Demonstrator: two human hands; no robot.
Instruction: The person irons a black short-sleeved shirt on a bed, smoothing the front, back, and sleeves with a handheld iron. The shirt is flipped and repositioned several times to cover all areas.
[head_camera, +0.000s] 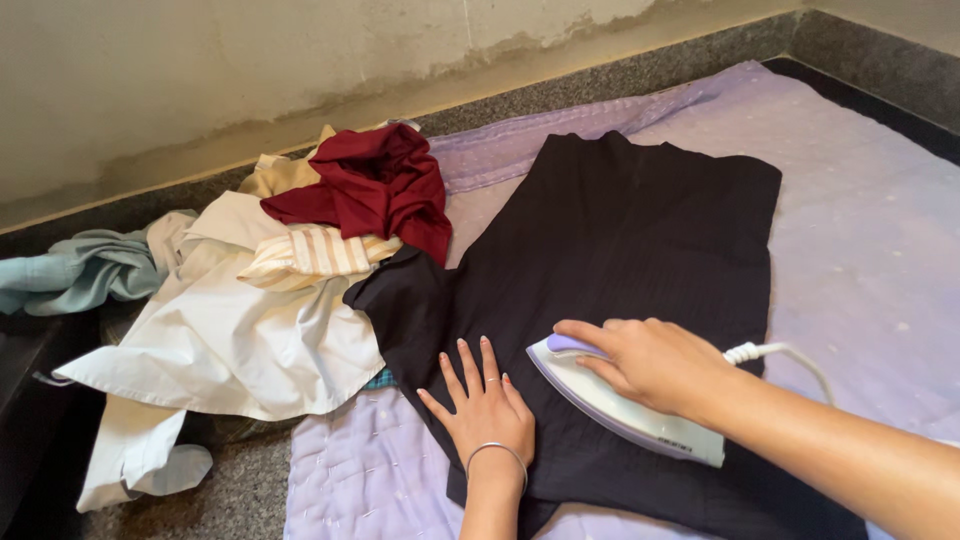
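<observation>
Right hand (650, 362) grips the iron (625, 400) while left hand (485, 405), empty, lies flat on the black garment (620, 230); best keeping it taut.

Soft even daylight, sharp focus, faint shadows.

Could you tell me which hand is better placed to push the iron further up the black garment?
The right hand: it already grips the iron on the black garment. The left hand lies flat beside it, fingers spread, pinning the cloth.
</observation>
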